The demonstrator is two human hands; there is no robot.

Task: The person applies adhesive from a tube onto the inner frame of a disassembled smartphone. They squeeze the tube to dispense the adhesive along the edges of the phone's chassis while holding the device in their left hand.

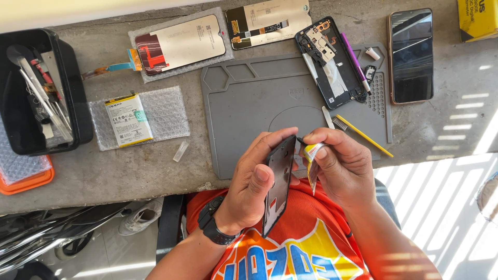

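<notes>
The left hand (254, 184) wraps its fingers around a black plastic phone frame (278, 181), held edge-on and nearly upright over the near edge of the grey silicone work mat (249, 103); the right hand (345, 168) pinches a small yellow-and-silver glue tube (313, 161), its tip against the frame's upper edge. Beyond the mat's far right corner lies an opened black phone body (329, 62) with a purple stick beside it, and right of the mat a dark-screened phone (411, 56). A yellow-handled brush (363, 135) lies on the mat just past the right hand. Left of the mat, a white-labelled battery (128, 119) rests on bubble wrap, then a black tool tray (36, 93). Above the mat's left corner sits a display panel (179, 45). The grey tabletop (129, 171) near the left hand lies open.
</notes>
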